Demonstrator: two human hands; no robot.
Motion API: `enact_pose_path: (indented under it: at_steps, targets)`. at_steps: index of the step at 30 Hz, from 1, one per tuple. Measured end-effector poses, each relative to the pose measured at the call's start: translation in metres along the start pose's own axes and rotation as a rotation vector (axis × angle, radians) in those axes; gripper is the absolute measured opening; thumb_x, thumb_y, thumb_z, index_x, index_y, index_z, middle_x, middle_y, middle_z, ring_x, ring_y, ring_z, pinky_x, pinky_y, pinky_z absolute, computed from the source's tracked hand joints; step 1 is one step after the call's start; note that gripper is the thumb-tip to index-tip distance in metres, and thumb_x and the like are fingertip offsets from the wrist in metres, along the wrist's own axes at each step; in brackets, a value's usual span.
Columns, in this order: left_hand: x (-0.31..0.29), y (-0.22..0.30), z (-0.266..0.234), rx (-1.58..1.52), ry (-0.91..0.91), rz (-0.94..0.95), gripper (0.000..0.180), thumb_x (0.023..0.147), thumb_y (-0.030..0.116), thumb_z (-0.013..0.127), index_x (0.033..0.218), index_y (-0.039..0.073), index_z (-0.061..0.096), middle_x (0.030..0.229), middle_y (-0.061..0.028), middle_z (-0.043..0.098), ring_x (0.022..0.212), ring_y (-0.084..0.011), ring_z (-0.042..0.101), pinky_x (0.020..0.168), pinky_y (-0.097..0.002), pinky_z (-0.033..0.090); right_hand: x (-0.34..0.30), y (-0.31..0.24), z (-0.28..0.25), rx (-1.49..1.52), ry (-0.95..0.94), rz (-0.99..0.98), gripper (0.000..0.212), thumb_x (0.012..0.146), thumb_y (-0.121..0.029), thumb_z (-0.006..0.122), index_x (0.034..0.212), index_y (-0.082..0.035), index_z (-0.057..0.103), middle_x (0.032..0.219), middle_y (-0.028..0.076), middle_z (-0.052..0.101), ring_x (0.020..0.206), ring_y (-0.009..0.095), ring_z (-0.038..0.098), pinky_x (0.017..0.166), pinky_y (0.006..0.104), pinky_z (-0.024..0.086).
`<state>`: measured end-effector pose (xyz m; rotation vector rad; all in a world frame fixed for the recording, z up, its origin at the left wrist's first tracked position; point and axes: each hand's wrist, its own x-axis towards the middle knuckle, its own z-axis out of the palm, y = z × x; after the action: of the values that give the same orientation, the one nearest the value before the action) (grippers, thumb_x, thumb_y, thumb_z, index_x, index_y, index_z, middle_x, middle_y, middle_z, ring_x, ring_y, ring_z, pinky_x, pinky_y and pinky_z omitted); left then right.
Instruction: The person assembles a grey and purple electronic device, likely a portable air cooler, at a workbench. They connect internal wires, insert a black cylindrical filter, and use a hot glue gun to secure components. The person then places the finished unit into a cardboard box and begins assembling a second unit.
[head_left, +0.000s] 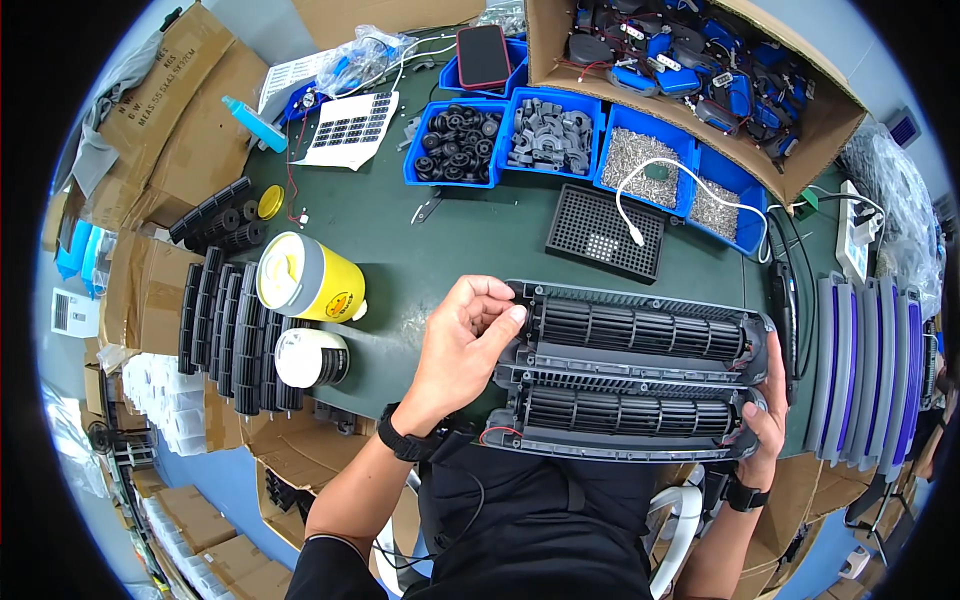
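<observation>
R grip (768, 415) clasps both gray housings (610, 446); L grip (462, 345) by upper roller (640, 328), can't tell if pinching. Prob. end-fitting; next needs steady R support.

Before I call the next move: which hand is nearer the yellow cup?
Left. The left hand is right of the yellow cup, by the left ends of the two grey housings; the right hand is farther right, at their right ends.
</observation>
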<state>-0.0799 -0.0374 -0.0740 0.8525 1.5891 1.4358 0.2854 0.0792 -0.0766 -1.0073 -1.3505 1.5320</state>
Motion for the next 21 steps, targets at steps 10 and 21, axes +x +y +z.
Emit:
enact_pose_path:
  at_steps: [10,21]
  targets:
    - [-0.002,0.002,0.004,0.069,-0.010,0.022,0.019,0.103,0.003,0.070,0.119,0.001,0.060,0.102,-0.0039,0.072,0.093,-0.0080,0.067,0.084,-0.0250,0.055,0.001,-0.003,0.005,-0.022,0.022,-0.001,0.109,0.072,-0.038,0.073,0.166,0.002,0.035,0.152,0.022,0.056,0.133,0.029,0.060,0.115,0.0394,0.043]
    - [-0.047,0.029,-0.019,0.392,-0.062,0.087,0.030,0.102,0.000,0.067,0.132,0.001,0.068,0.134,-0.0127,0.067,0.114,-0.0156,0.067,0.096,-0.0323,0.058,0.003,-0.008,0.003,-0.024,-0.001,-0.021,0.102,0.073,-0.028,0.073,0.164,0.003,0.038,0.152,0.020,0.057,0.130,0.027,0.061,0.113,0.0381,0.045]
